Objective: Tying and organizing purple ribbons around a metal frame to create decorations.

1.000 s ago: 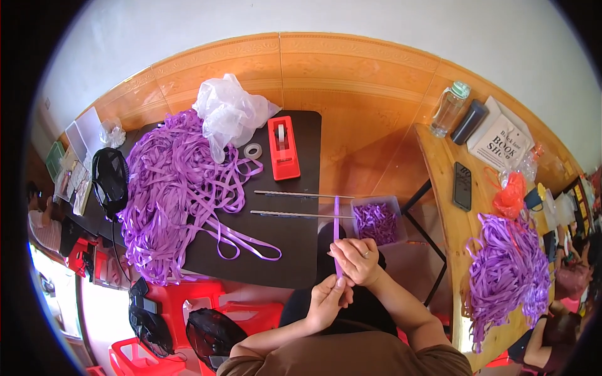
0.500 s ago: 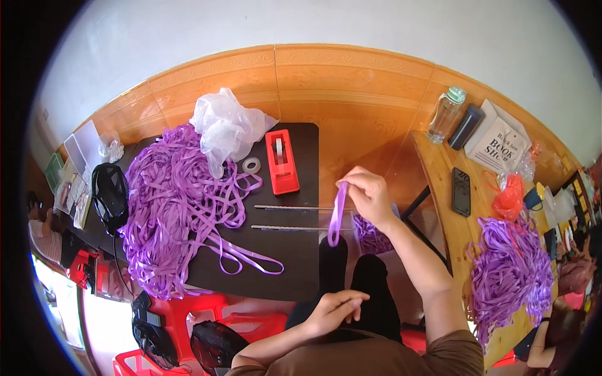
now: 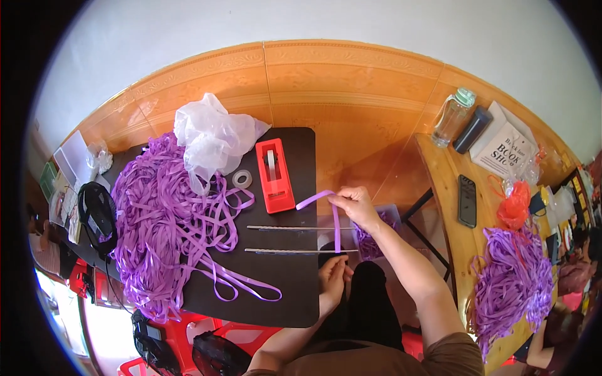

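A short purple ribbon strip hangs bent in the air just off the right edge of the dark bench, one end folded over to the left, the other dropping straight down. The right hand pinches it at the bend, fingers closed on the ribbon, holding it up so the length falls clear. The left hand waits below at the bench edge, fingers curled around the lower end; whether it actually grips the tip or only touches it, I cannot tell.

Two thin metal rods lie parallel across the bench right by the strip, close enough to work as a guide for length, I would guess. Just beside the right hand, partly hidden by the forearm, a small clear tub of purple pieces sits within easy reach, probably for the finished bits.

Farther left stands a red tape dispenser with a loose roll of clear tape touching its side. Beyond that a big tangled heap of purple ribbon covers the left half of the bench, a crumpled white plastic bag on top. On the wooden table to the right lie a phone, a water bottle and another purple ribbon pile.
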Tool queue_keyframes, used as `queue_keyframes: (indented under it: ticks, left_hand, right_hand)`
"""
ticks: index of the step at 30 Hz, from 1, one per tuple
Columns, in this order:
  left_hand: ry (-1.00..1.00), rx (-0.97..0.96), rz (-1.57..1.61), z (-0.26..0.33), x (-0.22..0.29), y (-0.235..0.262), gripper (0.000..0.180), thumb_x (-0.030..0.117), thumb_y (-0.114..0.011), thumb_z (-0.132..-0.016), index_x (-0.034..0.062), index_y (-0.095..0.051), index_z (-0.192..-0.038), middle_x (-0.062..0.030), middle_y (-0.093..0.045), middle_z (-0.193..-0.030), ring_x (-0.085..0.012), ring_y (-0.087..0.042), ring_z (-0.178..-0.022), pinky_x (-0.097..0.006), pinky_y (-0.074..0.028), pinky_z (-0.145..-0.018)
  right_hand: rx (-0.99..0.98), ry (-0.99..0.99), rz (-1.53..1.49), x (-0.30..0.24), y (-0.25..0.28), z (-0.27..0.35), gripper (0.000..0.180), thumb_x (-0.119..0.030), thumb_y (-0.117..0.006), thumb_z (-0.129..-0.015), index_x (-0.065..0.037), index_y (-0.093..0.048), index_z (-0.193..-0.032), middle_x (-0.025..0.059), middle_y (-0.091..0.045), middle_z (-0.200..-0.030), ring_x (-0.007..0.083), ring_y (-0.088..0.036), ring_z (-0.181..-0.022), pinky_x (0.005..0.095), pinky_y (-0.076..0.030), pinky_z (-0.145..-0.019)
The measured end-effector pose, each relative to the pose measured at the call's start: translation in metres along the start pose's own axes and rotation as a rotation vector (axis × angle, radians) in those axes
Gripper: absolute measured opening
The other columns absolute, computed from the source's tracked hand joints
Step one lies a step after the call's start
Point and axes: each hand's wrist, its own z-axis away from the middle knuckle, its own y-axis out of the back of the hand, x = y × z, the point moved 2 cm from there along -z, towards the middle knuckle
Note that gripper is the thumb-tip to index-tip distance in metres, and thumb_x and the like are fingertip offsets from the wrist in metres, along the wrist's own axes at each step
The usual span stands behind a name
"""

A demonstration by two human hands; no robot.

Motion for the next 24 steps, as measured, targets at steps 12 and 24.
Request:
queue_keyframes:
  ticks: [12, 24]
  left_hand:
    - [-0.468, 0.288, -0.091, -0.028, 0.014, -0.008, 0.024, 0.010, -0.048, -0.095, 0.0003, -0.057, -0.116, -0.0075, -0.061, -0.103, -0.0128, -0.058, -0.087, -0.024, -0.045, -0.078]
    - [-0.646, 0.252, -0.345, -0.025, 0.008, -0.006, 0.020, 0.013, -0.048, -0.096, 0.0003, -0.063, -0.100, -0.0074, -0.066, -0.086, -0.0170, -0.061, -0.082, -0.030, -0.047, -0.077]
  right_hand:
    - [-0.087, -0.417, -0.150, 0.036, -0.004, 0.018, 0.013, -0.009, -0.066, -0.080, 0.001, -0.067, -0.072, 0.0031, -0.064, -0.071, 0.0075, -0.055, -0.062, 0.0222, -0.041, -0.056]
    - [0.167, -0.878, -0.637, 0.053, -0.044, 0.137, 0.013, -0.011, -0.062, -0.080, -0.005, -0.062, -0.068, 0.0026, -0.053, -0.059, 0.0111, -0.048, -0.046, 0.0255, -0.030, -0.040]
